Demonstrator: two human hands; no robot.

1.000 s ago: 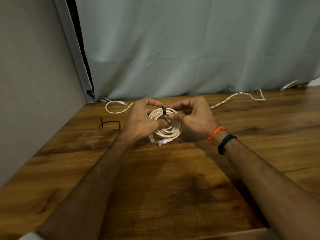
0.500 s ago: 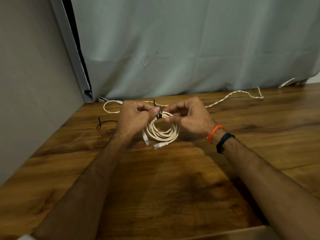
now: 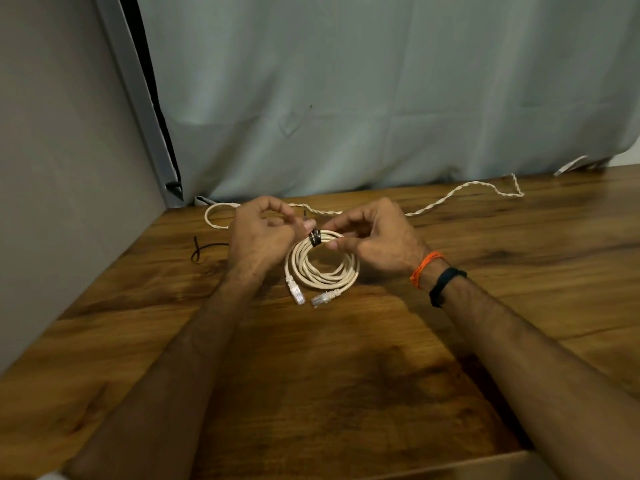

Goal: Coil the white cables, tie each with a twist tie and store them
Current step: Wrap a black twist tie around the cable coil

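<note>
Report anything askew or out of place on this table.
Nothing damaged. One twisted white cable sprawls uncoiled along the table's back edge, and a spare black twist tie lies loose at left; both look simply not yet handled.

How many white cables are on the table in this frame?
2. One coiled cable is held between both hands at table centre, a black twist tie round it. One braided cable lies uncoiled along the curtain; part hides behind the hands.
</note>
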